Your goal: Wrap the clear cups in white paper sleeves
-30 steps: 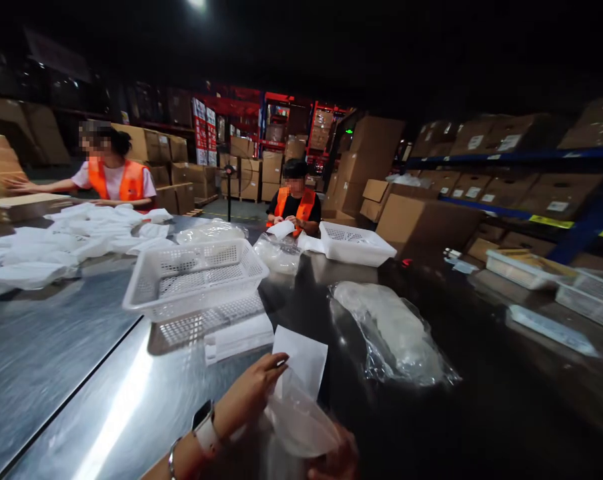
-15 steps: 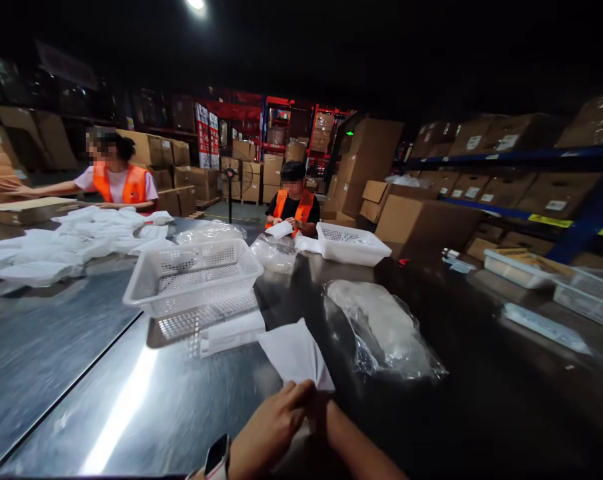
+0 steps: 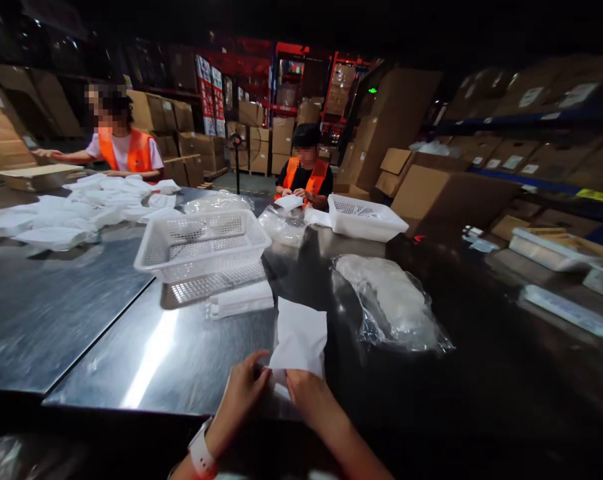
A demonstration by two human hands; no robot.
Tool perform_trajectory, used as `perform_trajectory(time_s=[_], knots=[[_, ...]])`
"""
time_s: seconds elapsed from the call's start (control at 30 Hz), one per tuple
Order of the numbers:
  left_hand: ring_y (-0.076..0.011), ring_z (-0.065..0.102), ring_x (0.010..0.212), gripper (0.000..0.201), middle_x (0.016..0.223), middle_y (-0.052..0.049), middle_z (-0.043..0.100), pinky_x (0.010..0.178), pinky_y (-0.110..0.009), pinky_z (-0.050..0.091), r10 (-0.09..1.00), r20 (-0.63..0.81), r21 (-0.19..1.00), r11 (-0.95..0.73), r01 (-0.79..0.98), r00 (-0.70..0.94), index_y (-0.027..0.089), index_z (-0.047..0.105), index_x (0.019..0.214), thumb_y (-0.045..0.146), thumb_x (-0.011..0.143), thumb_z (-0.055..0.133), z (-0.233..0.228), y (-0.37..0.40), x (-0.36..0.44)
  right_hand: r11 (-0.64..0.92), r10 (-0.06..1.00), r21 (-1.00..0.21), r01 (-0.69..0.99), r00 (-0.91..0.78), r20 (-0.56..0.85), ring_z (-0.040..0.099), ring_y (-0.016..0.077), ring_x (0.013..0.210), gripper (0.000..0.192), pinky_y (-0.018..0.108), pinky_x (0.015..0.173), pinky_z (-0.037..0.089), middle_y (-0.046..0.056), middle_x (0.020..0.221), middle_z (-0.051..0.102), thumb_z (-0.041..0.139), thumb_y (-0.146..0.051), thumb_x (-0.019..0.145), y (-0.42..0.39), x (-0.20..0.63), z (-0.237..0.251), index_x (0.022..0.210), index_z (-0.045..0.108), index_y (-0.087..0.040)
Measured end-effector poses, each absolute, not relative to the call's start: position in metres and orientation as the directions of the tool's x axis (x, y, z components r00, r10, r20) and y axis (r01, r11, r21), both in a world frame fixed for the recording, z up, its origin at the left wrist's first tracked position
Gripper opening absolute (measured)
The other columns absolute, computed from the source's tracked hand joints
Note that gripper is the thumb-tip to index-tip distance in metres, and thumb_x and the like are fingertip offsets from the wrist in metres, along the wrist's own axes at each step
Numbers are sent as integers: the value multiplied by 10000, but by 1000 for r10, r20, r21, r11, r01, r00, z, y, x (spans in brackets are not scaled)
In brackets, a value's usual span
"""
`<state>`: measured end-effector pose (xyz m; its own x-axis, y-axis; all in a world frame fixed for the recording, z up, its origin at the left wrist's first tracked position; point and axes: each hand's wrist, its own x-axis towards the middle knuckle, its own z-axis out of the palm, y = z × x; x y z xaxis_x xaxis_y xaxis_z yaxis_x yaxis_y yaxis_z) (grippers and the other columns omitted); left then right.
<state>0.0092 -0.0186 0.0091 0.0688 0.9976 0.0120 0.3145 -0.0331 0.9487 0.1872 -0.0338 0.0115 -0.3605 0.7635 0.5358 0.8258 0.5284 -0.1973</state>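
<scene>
A white, flat, paper-like bag [image 3: 301, 330] lies low over the steel table in front of me, its far end pointing away. My left hand [image 3: 244, 383], with a watch on its wrist, is closed at the bag's near left corner, thumb and fingertips pinched together. At the near edge, my right hand [image 3: 309, 395] grips the bag; its fingertips are partly hidden by the white material. Beyond the bag lies a stack of folded white bags [image 3: 244, 300], beside a white perforated basket [image 3: 201, 250]. A clear plastic bag with whitish contents [image 3: 389, 297] rests to the right.
Many filled white packets [image 3: 76, 210] are piled at the left. Across the table [image 3: 101, 327], a person in an orange vest [image 3: 306, 175] handles a white piece near another basket [image 3: 369, 223]. A second person [image 3: 126, 147] reaches toward cartons. Trays [image 3: 546, 250] stand at right.
The view has tipped down. My hands have moved apart, the left one to the bag's left corner and the right one onto its near edge. The bag has turned straighter.
</scene>
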Motion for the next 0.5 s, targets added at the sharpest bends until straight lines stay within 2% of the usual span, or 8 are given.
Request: perform_trajectory(time_s=[0.1,0.17,0.23,0.33,0.43,0.5], knots=[[-185,555,520,477,543,18,633,551,-292,440,991,-77,974,51,223,110,135,729,1115,367,705,656,23,-25,11,480,757,-146,865,-324,567,670,204,625,185,307,560,502,18,741,706,592,-77,895,-56,176,16,952,687,-225],[-156,497,488,537,504,49,577,514,-265,397,977,-147,979,122,164,151,125,714,1162,366,683,675,25,-27,13,448,740,-149,882,-272,616,676,215,671,171,326,614,512,17,767,712,629,-89,885,-61,168,19,937,693,-238],[-134,447,481,610,495,68,531,498,-251,359,962,-204,977,189,96,180,101,691,1215,379,672,686,23,-28,15,448,733,-195,873,-233,639,666,212,690,167,329,636,506,11,778,710,646,-91,872,-62,163,21,883,700,-249],[-129,447,522,762,551,59,540,521,-258,366,953,-234,971,241,-11,194,40,605,1336,413,676,679,17,-26,15,463,745,-260,847,-213,633,656,211,730,245,331,675,498,1,820,713,642,-23,828,-62,159,21,889,703,-252],[-123,440,523,868,543,76,515,519,-254,361,957,-234,970,241,-20,174,5,526,1406,426,670,708,10,-23,16,463,755,-304,832,-191,627,637,207,723,308,328,672,471,-13,812,700,638,43,757,-64,158,20,852,664,-248],[-113,430,511,858,543,82,514,501,-242,340,955,-231,970,241,-29,188,22,524,1410,428,683,730,8,-21,18,470,747,-323,822,-175,642,618,200,701,298,323,659,451,-18,776,673,619,46,748,-65,157,19,812,622,-246]])
